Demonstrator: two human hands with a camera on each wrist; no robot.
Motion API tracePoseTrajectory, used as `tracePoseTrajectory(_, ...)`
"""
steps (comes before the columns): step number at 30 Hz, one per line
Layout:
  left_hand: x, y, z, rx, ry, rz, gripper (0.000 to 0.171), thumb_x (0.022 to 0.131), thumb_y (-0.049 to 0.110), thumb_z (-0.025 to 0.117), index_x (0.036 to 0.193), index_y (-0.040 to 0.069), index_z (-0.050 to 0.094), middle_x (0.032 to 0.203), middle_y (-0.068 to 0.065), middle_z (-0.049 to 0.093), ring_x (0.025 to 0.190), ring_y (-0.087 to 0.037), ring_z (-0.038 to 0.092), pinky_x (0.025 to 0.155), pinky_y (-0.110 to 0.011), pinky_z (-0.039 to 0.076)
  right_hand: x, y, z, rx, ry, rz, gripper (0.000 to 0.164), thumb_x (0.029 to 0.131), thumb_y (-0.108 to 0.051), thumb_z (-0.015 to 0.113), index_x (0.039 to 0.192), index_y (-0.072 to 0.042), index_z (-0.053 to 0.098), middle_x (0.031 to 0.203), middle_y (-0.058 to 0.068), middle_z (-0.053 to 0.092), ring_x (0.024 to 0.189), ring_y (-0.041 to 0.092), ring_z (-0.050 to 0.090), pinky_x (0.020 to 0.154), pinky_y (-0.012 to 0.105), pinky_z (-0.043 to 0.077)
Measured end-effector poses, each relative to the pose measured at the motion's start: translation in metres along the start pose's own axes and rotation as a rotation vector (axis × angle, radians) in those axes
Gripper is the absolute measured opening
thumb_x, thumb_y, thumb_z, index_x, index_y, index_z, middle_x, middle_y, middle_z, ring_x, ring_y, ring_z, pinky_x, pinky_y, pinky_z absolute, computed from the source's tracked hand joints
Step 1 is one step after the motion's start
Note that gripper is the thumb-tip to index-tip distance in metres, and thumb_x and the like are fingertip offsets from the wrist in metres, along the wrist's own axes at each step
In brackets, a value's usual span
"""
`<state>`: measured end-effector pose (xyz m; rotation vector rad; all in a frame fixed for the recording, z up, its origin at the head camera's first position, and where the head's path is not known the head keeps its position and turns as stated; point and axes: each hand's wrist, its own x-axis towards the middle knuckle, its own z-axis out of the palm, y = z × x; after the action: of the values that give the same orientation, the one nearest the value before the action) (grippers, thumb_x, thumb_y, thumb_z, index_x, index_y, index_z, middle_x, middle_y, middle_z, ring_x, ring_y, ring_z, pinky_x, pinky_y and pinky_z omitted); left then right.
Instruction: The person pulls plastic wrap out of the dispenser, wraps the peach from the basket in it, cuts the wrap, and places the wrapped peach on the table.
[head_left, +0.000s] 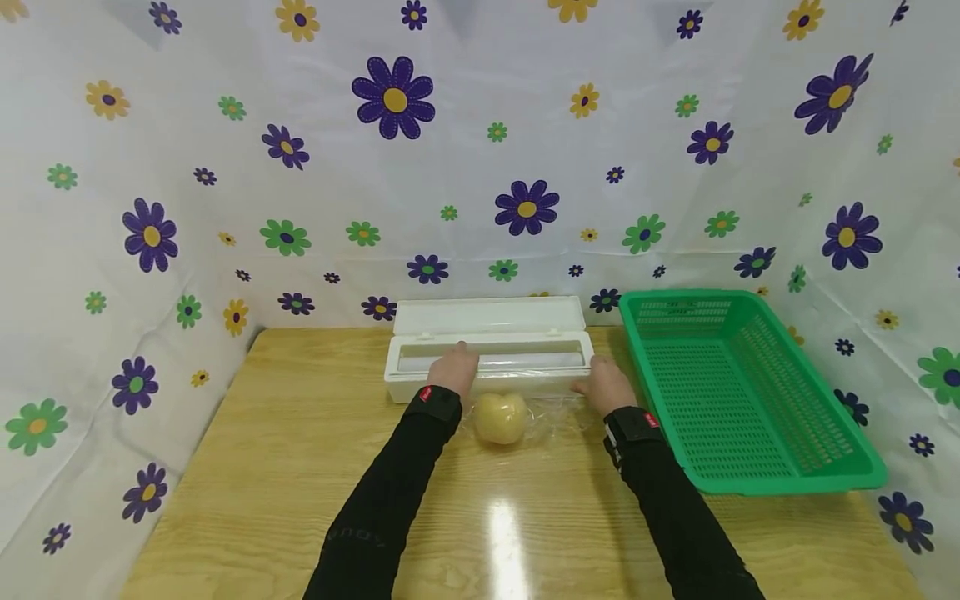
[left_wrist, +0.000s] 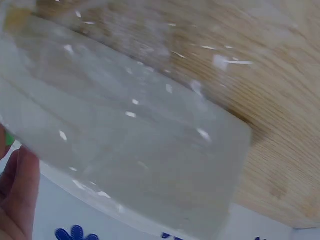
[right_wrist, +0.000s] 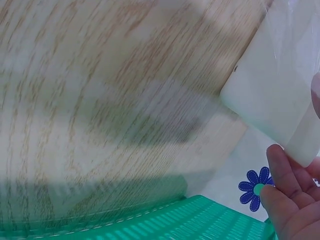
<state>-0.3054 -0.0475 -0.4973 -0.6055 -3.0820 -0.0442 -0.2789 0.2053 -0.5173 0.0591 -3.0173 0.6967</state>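
Note:
A long white cling film box [head_left: 491,384] stands on the table with its lid [head_left: 487,317] raised and a roll of cling film [head_left: 528,361] inside. My left hand [head_left: 453,369] grips the front upper edge, left of the middle; the left wrist view shows only some fingers [left_wrist: 25,185] at that edge. At the box's right end, my right hand [head_left: 606,385] holds the corner, with bent fingers [right_wrist: 282,167] against it in the right wrist view. A round pale-yellow fruit [head_left: 500,418] lies in front of the box, with clear film [head_left: 555,417] around it.
A green plastic basket [head_left: 720,408] stands to the right, close to my right forearm. Flower-printed white cloth [head_left: 465,167] hangs behind and along both sides of the wooden table [head_left: 315,433].

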Motion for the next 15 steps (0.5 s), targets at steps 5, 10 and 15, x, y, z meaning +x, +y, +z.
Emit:
tracePoseTrajectory(5,-0.009,-0.019,0.001,0.065,0.013,-0.027,0.018,0.081,0.001,0.062,0.097,0.009,0.061,0.105,-0.018,0.05,0.079,-0.027,0.053,0.051,-0.036,0.046,-0.001,-0.002,-0.001,-0.01,0.007,-0.016,0.047,0.075,-0.024,0.071,0.099,0.012,0.051,0.087,0.022,0.054,0.077,0.035,0.055,0.065,0.043,0.045)
tracePoseTrajectory(10,-0.018,-0.034,0.002,0.053,0.062,-0.02,0.02,0.081,-0.002,0.061,0.099,0.005,0.058,0.102,-0.02,0.049,0.083,-0.03,0.053,0.054,-0.037,0.047,-0.002,-0.003,-0.001,-0.012,0.006,-0.014,0.046,0.075,-0.024,0.071,0.097,0.012,0.051,0.085,0.022,0.054,0.074,0.033,0.055,0.063,0.042,0.044)
tracePoseTrajectory(15,-0.023,-0.044,0.004,0.031,0.137,0.023,0.014,0.08,-0.007,0.058,0.091,0.002,0.058,0.095,-0.018,0.049,0.072,-0.025,0.052,0.053,-0.033,0.046,-0.002,-0.003,-0.001,-0.015,0.002,-0.011,0.047,0.075,-0.023,0.071,0.098,0.013,0.051,0.088,0.023,0.054,0.077,0.034,0.055,0.065,0.043,0.044)
